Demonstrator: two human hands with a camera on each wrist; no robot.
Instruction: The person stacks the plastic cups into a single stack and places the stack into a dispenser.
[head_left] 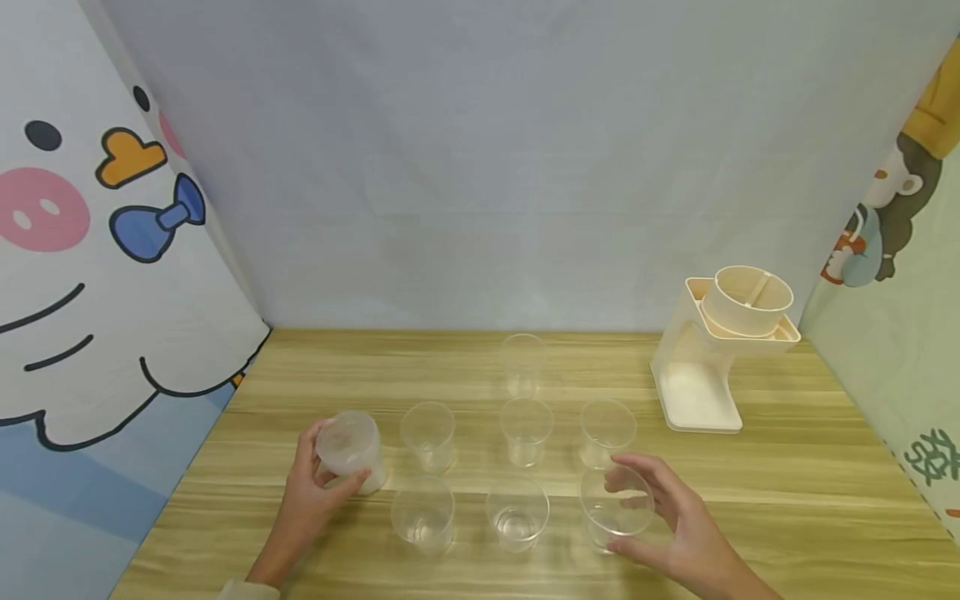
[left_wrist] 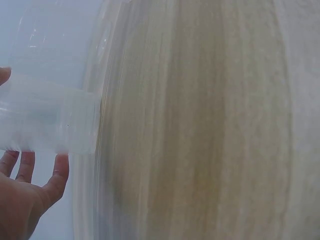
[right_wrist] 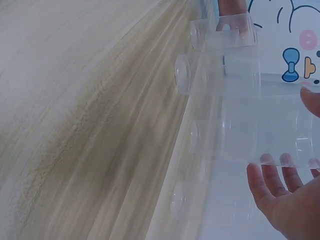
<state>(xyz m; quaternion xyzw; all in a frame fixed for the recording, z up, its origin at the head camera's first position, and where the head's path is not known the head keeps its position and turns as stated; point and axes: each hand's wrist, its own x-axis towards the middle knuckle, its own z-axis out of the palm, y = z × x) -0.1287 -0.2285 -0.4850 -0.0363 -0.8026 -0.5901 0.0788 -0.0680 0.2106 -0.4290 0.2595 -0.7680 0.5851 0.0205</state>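
My left hand (head_left: 309, 492) grips a cloudy-looking stack of nested clear plastic cups (head_left: 351, 450) at the left, thumb on the near side. In the left wrist view the stacked cups (left_wrist: 50, 117) lie between thumb and fingers. At the front right, my right hand (head_left: 678, 521) holds a single clear plastic cup (head_left: 617, 504) around its side, mouth up. The right wrist view shows that cup (right_wrist: 280, 130) between thumb and fingertips. Whether its base touches the table cannot be told. Just left of it stands another upright cup (head_left: 517, 515).
More clear cups stand upright in rows, among them a front-left cup (head_left: 423, 518), a middle cup (head_left: 526, 429) and a back cup (head_left: 522, 367). A cream-coloured stand with a round holder (head_left: 697, 392) is at the back right of the wooden table (head_left: 810, 483).
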